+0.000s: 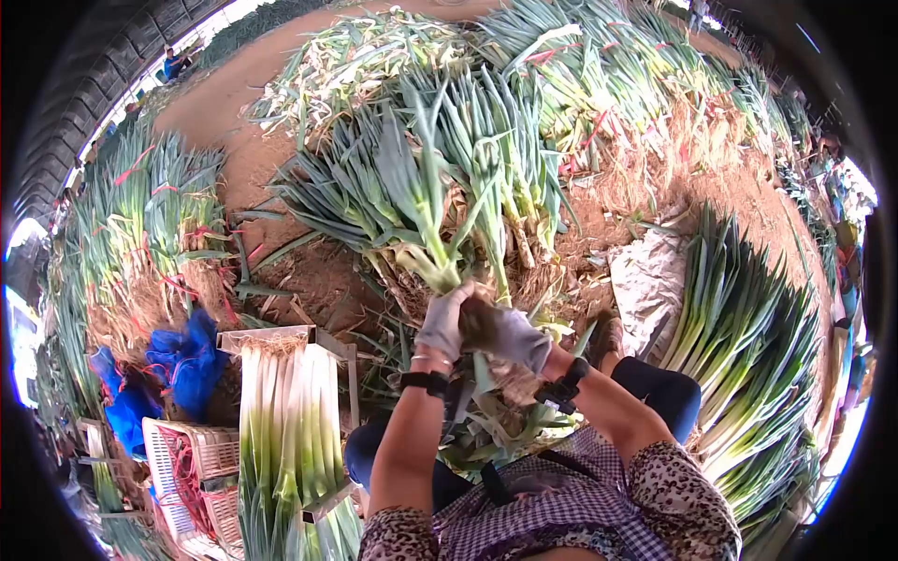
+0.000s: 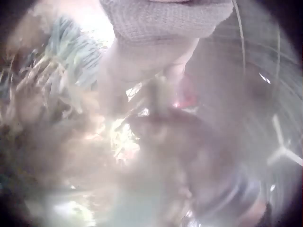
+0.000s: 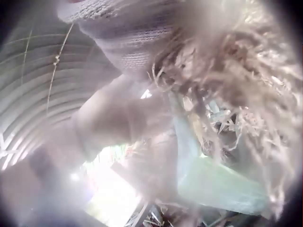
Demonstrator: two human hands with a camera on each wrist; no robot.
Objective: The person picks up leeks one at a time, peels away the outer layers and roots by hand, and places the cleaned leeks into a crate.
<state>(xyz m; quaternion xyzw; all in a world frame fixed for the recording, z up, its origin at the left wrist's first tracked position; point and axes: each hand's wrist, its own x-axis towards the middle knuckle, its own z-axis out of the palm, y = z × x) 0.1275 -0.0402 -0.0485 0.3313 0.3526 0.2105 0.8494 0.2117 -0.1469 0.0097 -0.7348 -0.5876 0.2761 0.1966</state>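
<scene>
A large green onion [image 1: 426,220] stands upright before the body, its leaves fanning upward and away. My left hand [image 1: 443,323], in a pale knit glove, grips its lower stalk. Close beside it, my right hand [image 1: 514,338], gloved too, curls round the root end, where the two hands nearly meet. Shaggy brown roots [image 3: 227,71] hang past the right glove [image 3: 135,47] in the right wrist view. The left wrist view is hazy and shows mostly the left glove [image 2: 165,23]. Behind the hands lies a heap of untrimmed green onions [image 1: 346,192].
At left, cleaned green onions [image 1: 290,402] lie in a metal-framed rack [image 1: 351,379], beside a white plastic basket [image 1: 173,467] holding red ties and a blue plastic bag [image 1: 192,360]. More green onions [image 1: 739,346] lie at right near a whitish sack [image 1: 645,280]. Tied bundles [image 1: 150,224] stand farther left.
</scene>
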